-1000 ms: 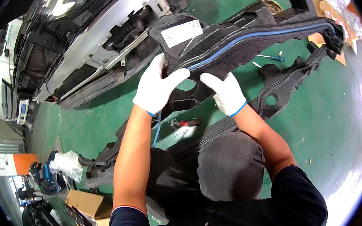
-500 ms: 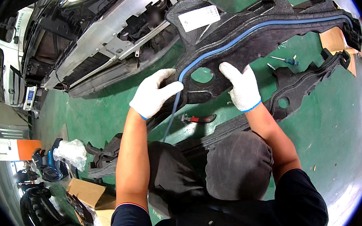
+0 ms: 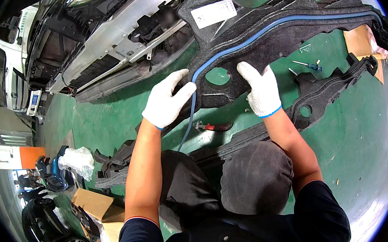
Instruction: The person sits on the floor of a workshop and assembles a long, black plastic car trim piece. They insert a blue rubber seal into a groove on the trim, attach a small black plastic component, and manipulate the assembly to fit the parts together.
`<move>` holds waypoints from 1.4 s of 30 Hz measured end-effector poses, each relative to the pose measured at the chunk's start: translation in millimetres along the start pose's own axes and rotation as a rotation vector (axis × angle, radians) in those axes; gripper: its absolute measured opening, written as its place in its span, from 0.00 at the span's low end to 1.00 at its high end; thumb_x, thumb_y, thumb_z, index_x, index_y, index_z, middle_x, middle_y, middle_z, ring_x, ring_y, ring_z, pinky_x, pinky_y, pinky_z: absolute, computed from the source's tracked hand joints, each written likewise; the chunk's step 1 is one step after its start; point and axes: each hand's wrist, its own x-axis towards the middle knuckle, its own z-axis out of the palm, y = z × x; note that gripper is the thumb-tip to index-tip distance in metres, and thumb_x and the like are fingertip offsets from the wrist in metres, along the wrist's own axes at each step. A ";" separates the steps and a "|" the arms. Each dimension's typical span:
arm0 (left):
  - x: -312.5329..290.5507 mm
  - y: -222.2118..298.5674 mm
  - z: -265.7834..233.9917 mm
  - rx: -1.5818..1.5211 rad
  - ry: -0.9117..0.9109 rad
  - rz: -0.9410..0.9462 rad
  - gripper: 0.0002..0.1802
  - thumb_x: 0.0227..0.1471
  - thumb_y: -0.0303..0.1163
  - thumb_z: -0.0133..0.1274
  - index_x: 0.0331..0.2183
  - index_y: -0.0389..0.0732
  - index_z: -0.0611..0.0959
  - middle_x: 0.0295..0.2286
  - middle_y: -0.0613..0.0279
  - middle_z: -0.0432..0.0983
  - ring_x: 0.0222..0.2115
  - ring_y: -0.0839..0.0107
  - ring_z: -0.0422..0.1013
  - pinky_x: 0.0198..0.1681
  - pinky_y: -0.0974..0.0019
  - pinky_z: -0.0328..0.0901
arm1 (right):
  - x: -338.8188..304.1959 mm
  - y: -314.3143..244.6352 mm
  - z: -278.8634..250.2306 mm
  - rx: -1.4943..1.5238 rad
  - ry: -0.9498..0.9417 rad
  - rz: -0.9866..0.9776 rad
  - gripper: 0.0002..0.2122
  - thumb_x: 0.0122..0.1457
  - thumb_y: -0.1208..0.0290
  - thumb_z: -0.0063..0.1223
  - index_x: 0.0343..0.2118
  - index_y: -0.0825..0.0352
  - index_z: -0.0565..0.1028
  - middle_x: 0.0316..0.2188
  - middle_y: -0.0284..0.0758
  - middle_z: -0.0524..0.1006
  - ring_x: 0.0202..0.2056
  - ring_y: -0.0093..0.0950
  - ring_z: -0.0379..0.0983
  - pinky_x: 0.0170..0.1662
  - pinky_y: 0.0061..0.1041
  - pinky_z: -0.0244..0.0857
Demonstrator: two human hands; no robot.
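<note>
A large black, felt-like car trim panel [image 3: 276, 45] is held up before me, with a white label [image 3: 213, 13] near its left end. Along its length runs a blue sealing strip [image 3: 253, 37], whose loose end hangs down toward my knees. My left hand [image 3: 167, 100], in a white glove, is closed at the panel's left edge, thumb on the strip beside the oval hole; its fingertips are partly hidden. My right hand [image 3: 261, 91], also gloved, grips the lower edge right of the hole, thumb on the face and fingers behind.
A second black trim panel [image 3: 308, 97] lies on the green floor beneath. Close by are a red-and-black utility knife [image 3: 217, 126] and a blue-handled screwdriver [image 3: 309, 65]. A car with its front stripped [image 3: 116, 50] stands at the left; cardboard boxes [image 3: 92, 203] are lower left.
My left hand has shifted slightly up and right along the panel's edge, and the strip's hanging end has swung a little right. My right hand keeps its hold.
</note>
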 end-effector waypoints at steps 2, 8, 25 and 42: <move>-1.9 8.5 1.9 0.039 0.001 0.003 0.38 0.61 0.38 0.65 0.64 0.26 0.73 0.59 0.43 0.76 0.61 0.61 0.71 0.67 0.61 0.62 | -0.6 0.6 -4.1 0.009 0.023 0.001 0.42 0.60 0.74 0.70 0.68 0.84 0.52 0.57 0.50 0.78 0.58 0.34 0.76 0.63 0.34 0.68; -0.5 14.8 2.7 0.176 -0.078 0.070 0.47 0.54 0.39 0.70 0.66 0.26 0.69 0.63 0.39 0.71 0.66 0.57 0.67 0.70 0.58 0.59 | 1.0 -4.1 -10.2 0.023 0.043 -0.001 0.41 0.60 0.73 0.70 0.68 0.84 0.54 0.57 0.51 0.77 0.58 0.35 0.75 0.65 0.36 0.65; -11.3 4.1 -5.5 0.374 0.077 0.199 0.54 0.36 0.42 0.70 0.63 0.31 0.70 0.50 0.36 0.76 0.53 0.40 0.73 0.59 0.47 0.68 | 35.3 23.7 -60.6 -1.167 -0.165 -0.854 0.44 0.43 0.98 0.45 0.69 0.65 0.70 0.57 0.57 0.74 0.61 0.54 0.71 0.68 0.46 0.60; -32.6 67.5 -68.0 0.389 0.172 0.204 0.53 0.35 0.43 0.71 0.63 0.34 0.70 0.43 0.43 0.76 0.46 0.43 0.74 0.50 0.47 0.67 | 80.8 -76.7 -79.7 -1.384 -0.356 -0.977 0.38 0.48 0.91 0.41 0.68 0.79 0.65 0.65 0.59 0.70 0.67 0.51 0.66 0.72 0.42 0.56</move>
